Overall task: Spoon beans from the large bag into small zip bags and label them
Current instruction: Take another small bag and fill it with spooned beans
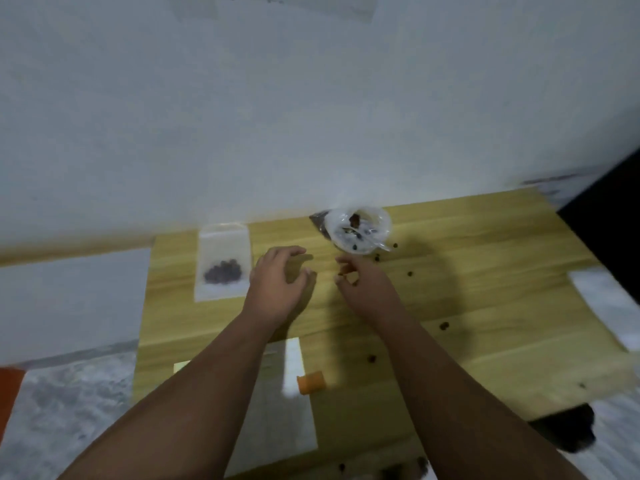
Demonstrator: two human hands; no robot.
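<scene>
So at this point the left hand (280, 282) hovered just over the light wooden desk (467, 306), fingers loosely curled and spread, holding nothing. The right hand (360, 285) was right beside it with thumb and forefinger drawn together in a little pinch, but honestly it was too blurry to tell whether anything was caught between them. The small clear zip bag (221, 268), with a clump of dark beans at its bottom, lay flat just left of the left hand, not touched. The large clear plastic bag (360, 230) sat open at the far edge of the desk by the white wall, just beyond the right hand, with dark beans showing inside; I couldn't make out a spoon for sure. Loose dark beans (410, 273) were scattered across the desk to the right and nearer the person. Flat white sheets (277, 393) lay under the forearms, maybe empty bags or labels, with a small orange piece (311, 382) next to them. My guess is one bag was filled and the person was between scoops, possibly tidying up spilled beans. Next up would probably be sealing and labelling that filled bag, or grabbing an empty one, which needs both hands free.
</scene>
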